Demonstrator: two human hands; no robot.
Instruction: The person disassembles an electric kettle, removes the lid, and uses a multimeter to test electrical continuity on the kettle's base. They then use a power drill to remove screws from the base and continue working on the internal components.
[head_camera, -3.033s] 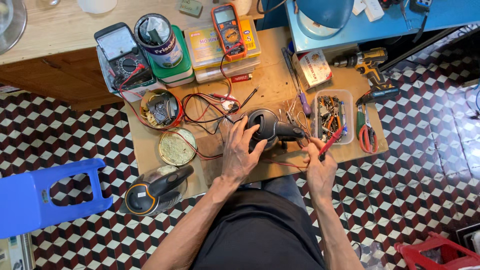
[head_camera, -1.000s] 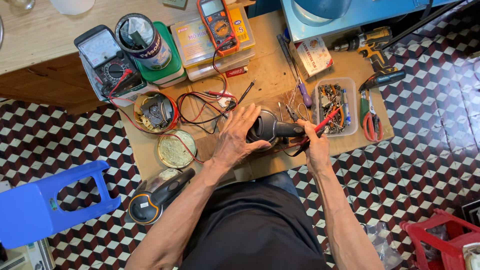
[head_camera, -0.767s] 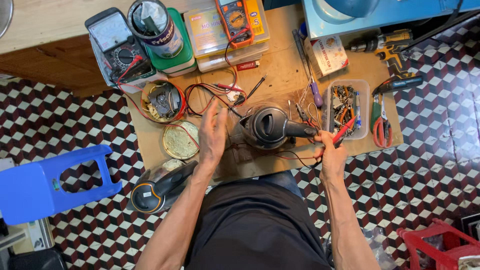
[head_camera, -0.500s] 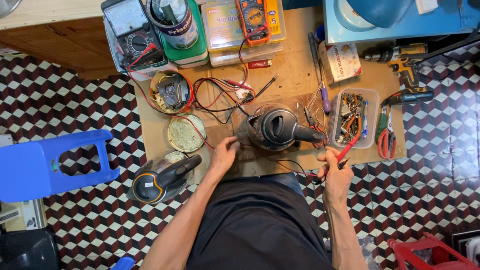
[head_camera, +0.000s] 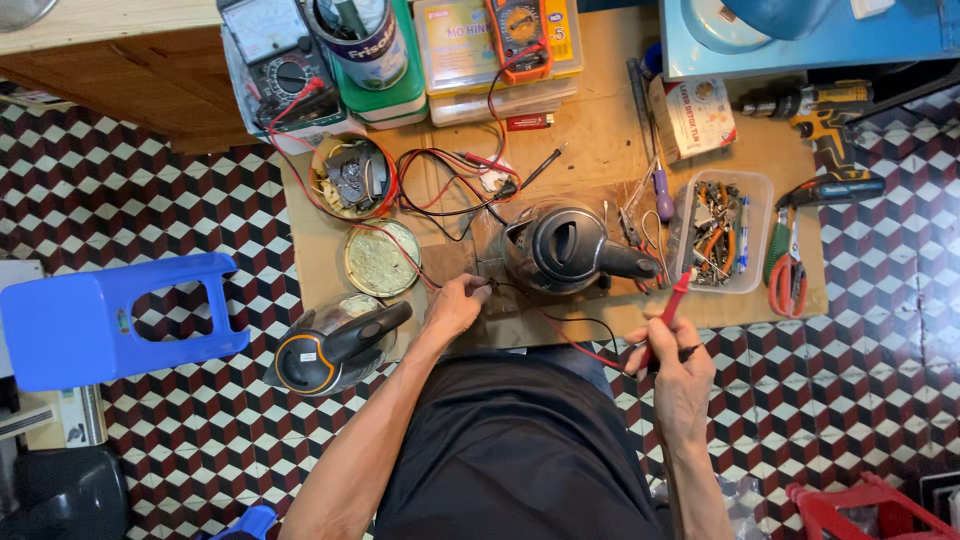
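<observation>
— Well, what is the person doing at the low worktop (head_camera: 600, 140)?

— Seated over it, working on a dark electric kettle (head_camera: 565, 245) lying near the front edge. The left hand (head_camera: 455, 305) is resting just left of the kettle, fingers curled down and pinching the end of a thin wire (head_camera: 560, 325). The right hand (head_camera: 680, 375) is hovering to the kettle's front right, fingers closed around a red probe (head_camera: 668, 315) and a black one beside it.

— And around the kettle?

— A clear tray of tools (head_camera: 720, 232) is sitting just to its right, a round tin lid (head_camera: 382, 258) to its left, and a second kettle (head_camera: 335, 345) is lying further left, off the worktop's corner.

— What could be going wrong?

— Loose leads are trailing around the kettle, so a hand pulling back could be snagging one and dragging the kettle. The probe tip could also be slipping off its contact, since the kettle is lying unsteadied.
</observation>
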